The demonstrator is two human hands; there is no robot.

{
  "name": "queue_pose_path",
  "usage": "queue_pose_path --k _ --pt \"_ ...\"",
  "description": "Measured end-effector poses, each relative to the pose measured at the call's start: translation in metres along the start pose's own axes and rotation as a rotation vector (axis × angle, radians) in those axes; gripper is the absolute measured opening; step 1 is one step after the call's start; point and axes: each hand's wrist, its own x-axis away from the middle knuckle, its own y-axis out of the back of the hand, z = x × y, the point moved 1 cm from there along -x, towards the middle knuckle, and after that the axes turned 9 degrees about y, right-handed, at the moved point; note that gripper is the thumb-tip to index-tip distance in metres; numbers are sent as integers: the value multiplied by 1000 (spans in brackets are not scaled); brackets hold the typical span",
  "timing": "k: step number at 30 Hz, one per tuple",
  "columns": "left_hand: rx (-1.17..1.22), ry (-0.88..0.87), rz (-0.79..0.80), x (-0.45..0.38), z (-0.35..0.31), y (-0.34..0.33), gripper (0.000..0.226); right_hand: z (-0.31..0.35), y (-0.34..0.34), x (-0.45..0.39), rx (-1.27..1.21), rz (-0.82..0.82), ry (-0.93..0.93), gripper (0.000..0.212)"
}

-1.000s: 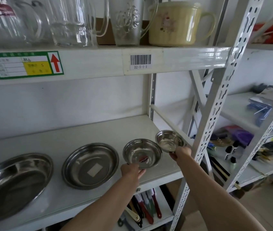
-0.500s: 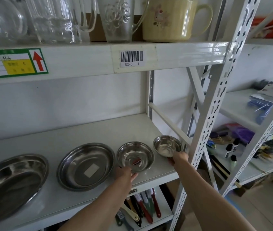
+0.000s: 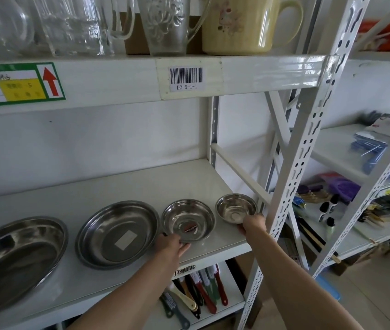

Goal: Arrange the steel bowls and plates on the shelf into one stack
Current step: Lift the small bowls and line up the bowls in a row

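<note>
We note first what is cut off: the largest steel plate (image 3: pixel 15 260) runs out of the head view at the left edge, and the glass jugs (image 3: pixel 70 22) and cream mug (image 3: pixel 244 25) on the upper shelf are cropped at the top. The green label (image 3: pixel 17 84) is too blurred to read; the barcode tag (image 3: pixel 186 78) reads D2-5-1-1. Items on the neighbouring rack (image 3: pixel 365 186) at right are smeared and we cannot identify them.

On the white shelf (image 3: pixel 122 184) four steel pieces lie in a row, apart and unstacked. The second plate (image 3: pixel 117 233) carries a pale rectangular sticker. The medium bowl (image 3: pixel 188 220) shows a small red mark inside, nature unclear. The small bowl (image 3: pixel 236 208) holds nothing we can see.

The left hand (image 3: pixel 173 245) rests at the near rim of the medium bowl; its fingertips are hidden, and we cannot tell whether the grip is closed. The right hand (image 3: pixel 252 225) pinches the near rim of the small bowl, the grip closed on it.

Below, brushes and utensils (image 3: pixel 196 294) lie partly hidden behind the shelf edge.
</note>
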Motion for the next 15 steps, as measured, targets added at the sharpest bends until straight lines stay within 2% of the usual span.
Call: queue_pose_path --k 3,9,13,15 --pt "5 2 -2 1 0 0 60 -10 -5 -10 29 8 -1 39" --pt "4 7 7 5 2 1 55 -34 -11 -33 73 119 38 48" --pt "-15 8 2 6 6 -1 57 -59 -25 -79 103 62 5 50" --pt "-29 9 12 8 8 -1 59 -51 -23 -62 89 53 -15 46"
